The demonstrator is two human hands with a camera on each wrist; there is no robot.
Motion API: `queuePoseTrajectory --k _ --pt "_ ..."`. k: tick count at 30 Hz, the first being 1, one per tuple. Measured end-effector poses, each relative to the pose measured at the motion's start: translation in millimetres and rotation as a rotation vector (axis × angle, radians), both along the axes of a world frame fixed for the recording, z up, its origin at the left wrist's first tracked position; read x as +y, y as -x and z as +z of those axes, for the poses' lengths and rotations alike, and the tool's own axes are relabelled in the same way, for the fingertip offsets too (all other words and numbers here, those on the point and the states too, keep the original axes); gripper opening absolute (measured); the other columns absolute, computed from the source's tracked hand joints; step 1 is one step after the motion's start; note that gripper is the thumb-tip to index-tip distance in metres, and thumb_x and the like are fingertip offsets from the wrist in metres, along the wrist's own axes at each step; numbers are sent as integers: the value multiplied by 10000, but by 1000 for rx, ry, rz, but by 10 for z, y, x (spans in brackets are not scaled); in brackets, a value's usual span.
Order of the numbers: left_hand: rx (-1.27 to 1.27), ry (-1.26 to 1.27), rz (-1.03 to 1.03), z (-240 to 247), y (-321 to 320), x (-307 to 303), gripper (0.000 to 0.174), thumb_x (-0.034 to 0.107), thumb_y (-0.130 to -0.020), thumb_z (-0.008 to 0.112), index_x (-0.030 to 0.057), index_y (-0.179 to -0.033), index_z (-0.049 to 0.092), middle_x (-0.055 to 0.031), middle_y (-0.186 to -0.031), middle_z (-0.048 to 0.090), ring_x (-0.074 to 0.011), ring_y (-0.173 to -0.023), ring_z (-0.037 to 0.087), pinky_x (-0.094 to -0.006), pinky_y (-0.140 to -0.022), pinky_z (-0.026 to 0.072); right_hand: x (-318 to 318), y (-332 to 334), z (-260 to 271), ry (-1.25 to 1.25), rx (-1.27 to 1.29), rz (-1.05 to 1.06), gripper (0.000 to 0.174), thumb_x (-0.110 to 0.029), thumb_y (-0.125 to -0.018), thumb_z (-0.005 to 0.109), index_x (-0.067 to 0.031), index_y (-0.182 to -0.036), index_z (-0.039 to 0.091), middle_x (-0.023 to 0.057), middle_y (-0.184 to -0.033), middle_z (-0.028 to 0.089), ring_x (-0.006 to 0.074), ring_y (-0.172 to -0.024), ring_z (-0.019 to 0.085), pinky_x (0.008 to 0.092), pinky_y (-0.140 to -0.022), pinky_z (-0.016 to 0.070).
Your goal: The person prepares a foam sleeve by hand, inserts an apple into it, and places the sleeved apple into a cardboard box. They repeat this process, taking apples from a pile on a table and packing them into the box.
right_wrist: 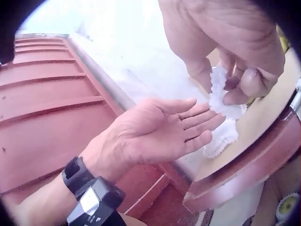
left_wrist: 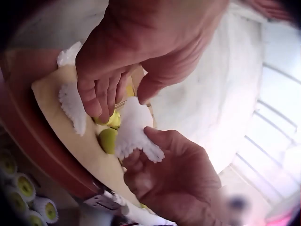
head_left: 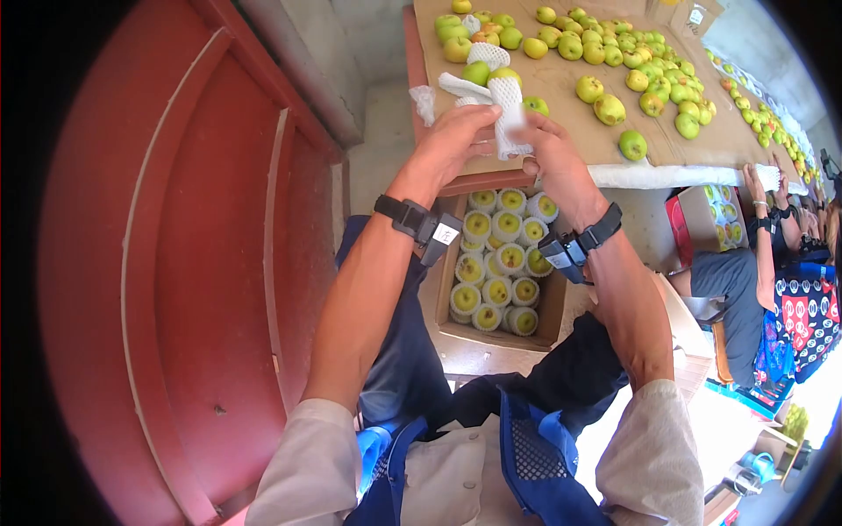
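Note:
A white foam net sleeve [head_left: 506, 95] stands upright between both hands, above the near edge of the cardboard-covered table [head_left: 561, 114]. My right hand [head_left: 554, 151] pinches it between thumb and fingers, as the right wrist view also shows. At its other side is my left hand [head_left: 456, 138], fingers straight and palm turned up in the right wrist view, fingertips right at the foam net. Another foam net [left_wrist: 71, 109] lies on the table beside the left hand. Green apples [head_left: 477, 73] sit just behind the sleeve.
Below the table edge stands a cardboard box [head_left: 554, 309] of net-wrapped apples [head_left: 495, 291]. Loose apples [head_left: 649, 74] spread over the table's far side. A red panelled door [head_left: 202, 263] stands at left. Another person's hand [head_left: 754, 182] works at the right.

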State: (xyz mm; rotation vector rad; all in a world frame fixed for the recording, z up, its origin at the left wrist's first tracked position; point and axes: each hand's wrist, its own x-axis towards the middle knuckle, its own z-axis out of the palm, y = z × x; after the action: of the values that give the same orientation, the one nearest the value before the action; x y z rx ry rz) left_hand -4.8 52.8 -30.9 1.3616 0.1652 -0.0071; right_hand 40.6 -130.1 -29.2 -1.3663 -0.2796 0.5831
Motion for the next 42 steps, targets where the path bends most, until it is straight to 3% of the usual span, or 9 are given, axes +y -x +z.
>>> queuePoseTrajectory --k 3,6,8,12,18,21,28,34,42 --pt "-42 191 -91 -15 -46 18 471 228 -978 664 -41 -1351 561 -117 -1293 633 -208 -1217 588 -352 -1004 478 -19 -17 7 -11 -9 19 405 -189 -889 670 -49 -1264 609 -14 -1027 629 53 -812 507 248 -612 349" --pt "-69 176 -90 -6 -54 31 466 193 -960 683 -56 -1336 566 -116 -1258 647 -203 -1180 609 -370 -1028 477 -46 10 78 91 -119 10 356 -221 -918 676 -32 -1217 633 4 -1031 643 68 -869 545 243 -670 402" --pt "-90 39 -36 -4 -57 -2 438 159 -938 708 -49 -1304 588 -105 -1206 665 -200 -1129 631 -366 -1015 485 -22 71 170 97 -175 -45 340 -231 -933 677 -22 -1199 640 17 -1023 653 80 -886 565 247 -700 426" --pt "-85 45 -56 15 -33 -86 405 148 -928 718 -39 -1269 604 -96 -1173 675 -198 -1082 647 -354 -978 501 -85 23 126 63 -184 -144 324 -230 -951 697 7 -1168 650 54 -987 678 117 -911 616 269 -785 477" --pt "-105 143 10 19 -16 -126 396 139 -919 730 -28 -1255 603 -97 -1179 672 -186 -1071 647 -344 -945 510 -125 13 127 49 -172 -175 299 -178 -930 718 18 -1148 657 65 -965 684 120 -886 616 272 -785 477" --pt "-147 113 94 16 -11 -138 375 138 -886 749 -31 -1199 628 -85 -1085 704 -163 -974 656 -312 -862 497 -153 -23 113 63 -206 -177 317 -200 -917 738 21 -1131 661 68 -964 685 125 -884 615 281 -795 477" --pt "-329 -329 357 12 -66 -191 204 22 -870 742 -4 -1056 662 -73 -977 721 -131 -878 674 -286 -791 547 -104 30 86 150 -380 -375 387 -310 -895 771 1 -1100 668 66 -994 684 115 -881 610 278 -778 458" --pt "-387 -541 431 58 0 -278 169 5 -871 727 10 -1028 665 -32 -931 708 -100 -832 646 -271 -747 532 -182 100 232 -105 -92 -145 362 -385 -950 719 -62 -1097 646 32 -987 653 106 -887 614 232 -660 405" --pt "-494 -684 468 88 61 -309 189 -35 -859 696 41 -1030 671 15 -945 677 -82 -779 572 -258 -714 494 -183 58 164 -197 -8 -68 252 -191 -966 654 -20 -1150 626 40 -1041 659 114 -857 642 216 -595 409"
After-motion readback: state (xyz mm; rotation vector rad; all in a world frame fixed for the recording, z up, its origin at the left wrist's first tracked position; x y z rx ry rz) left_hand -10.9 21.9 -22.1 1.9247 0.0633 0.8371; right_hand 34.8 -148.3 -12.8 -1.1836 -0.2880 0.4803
